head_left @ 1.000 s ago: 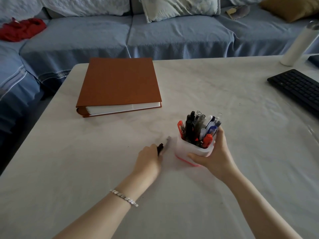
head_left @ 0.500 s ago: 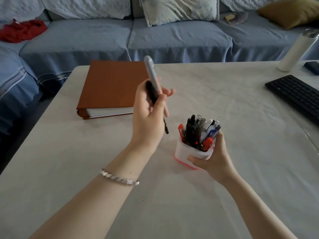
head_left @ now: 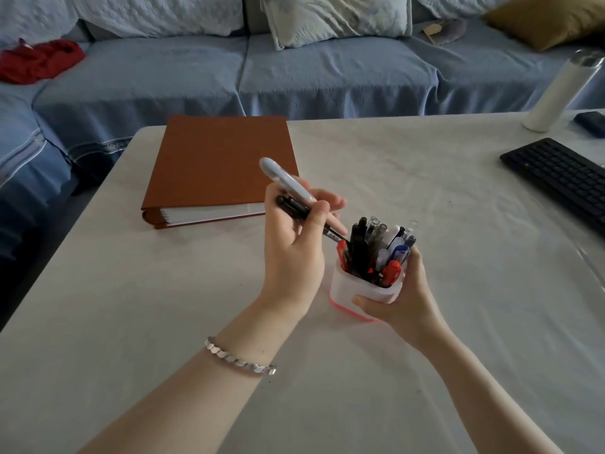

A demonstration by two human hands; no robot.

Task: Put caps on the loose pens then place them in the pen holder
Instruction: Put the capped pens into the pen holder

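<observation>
Head camera looks down on a pale surface (head_left: 458, 339) where the left hand (head_left: 294, 247) is raised a little above the top, fingers curled round two pens at once: a black pen (head_left: 292, 205) and a pale grey pen (head_left: 284, 176), both slanting up and to the left. The black pen's lower end points down toward the near-left rim of the pen holder (head_left: 357, 291), reaching just beside a red pen standing there; whether it touches cannot be told. The pen holder is a white cup with a red base, standing on the surface and crowded with upright pens (head_left: 376, 247) in black, clear, blue and red. The right hand (head_left: 409, 299) grasps the holder from the right side, thumb across its front wall and fingers wrapped behind. A silver bracelet (head_left: 240, 359) circles the left wrist. Further back on the left lies a closed brown binder (head_left: 216, 165), flat on the surface. At the right edge sits a black keyboard (head_left: 556, 178), with a tall white bottle (head_left: 561, 93) beyond it. Behind the surface runs a blue sofa (head_left: 327, 70) carrying a red cloth (head_left: 39, 60).
</observation>
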